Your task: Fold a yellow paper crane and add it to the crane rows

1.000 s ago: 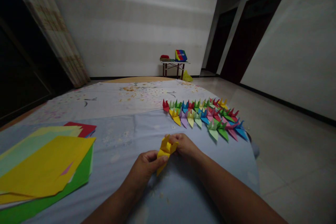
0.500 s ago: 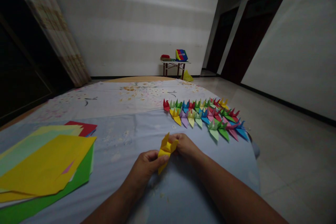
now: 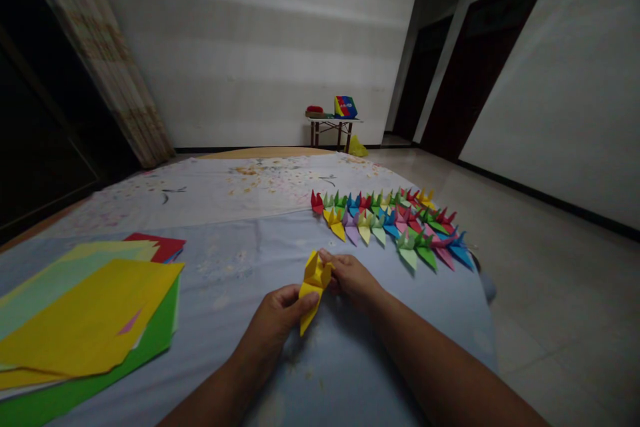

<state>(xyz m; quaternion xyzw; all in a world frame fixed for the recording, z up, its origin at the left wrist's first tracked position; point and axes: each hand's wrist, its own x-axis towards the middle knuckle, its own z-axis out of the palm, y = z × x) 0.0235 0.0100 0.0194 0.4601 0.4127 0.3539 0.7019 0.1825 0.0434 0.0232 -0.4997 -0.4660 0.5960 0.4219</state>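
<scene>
A yellow folded paper crane (image 3: 314, 280) is held between my two hands above the blue cloth. My left hand (image 3: 281, 310) pinches its lower wing, thumb on top. At its upper right side, the fingers of my right hand (image 3: 350, 275) close on the paper; part of that grip is hidden behind the folds. Beyond my hands on the right stand rows of finished paper cranes (image 3: 365, 219) in red, green, yellow, blue, pink and purple.
A stack of coloured paper sheets (image 3: 95, 313) lies at the left, yellow and green uppermost. Blue and white floral cloths (image 3: 225, 267) cover the round table, whose edge curves away at the right. Against the far wall stands a small table (image 3: 334, 121) with a colourful box.
The yellow crane has tilted, with its lower wing now showing longer and its upper parts drawn closer together. My right hand has shifted slightly left and up along it.
</scene>
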